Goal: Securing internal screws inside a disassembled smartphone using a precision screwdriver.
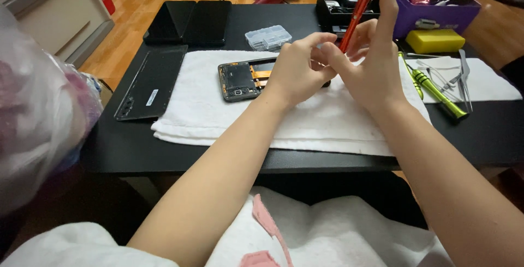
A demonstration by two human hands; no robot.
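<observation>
Holding a slim red-orange screwdriver with a metal shaft (356, 16) between both hands above the middle of the black surface (305, 27). Long axis runs steeply upright, tilted: cap end high and slightly to the right, tip end low and to the left, pointing down toward the opened black smartphone with exposed orange flex cable (245, 79). The tip itself is hidden behind the fingers.

Right hand (376, 54): index finger stretched up, its tip resting on the cap of the screwdriver; thumb and remaining fingers curled against the handle lower down. Wrist bent back, forearm coming in from lower right.

Left hand (297, 70): fingers pinched narrow around the lower part of the shaft, knuckles up, covering the right half of the smartphone. Forearm enters from lower left, crossing the white folded towel (218, 120) on which the smartphone lies.

Nearby: clear plastic compartment box (268, 37) just behind the smartphone; detached black back cover (153, 81) left of the towel; green-handled screwdriver (436, 92) and metal tweezers (465, 79) to the right; yellow sponge block (435, 40) in front of a purple open box (436, 10).
</observation>
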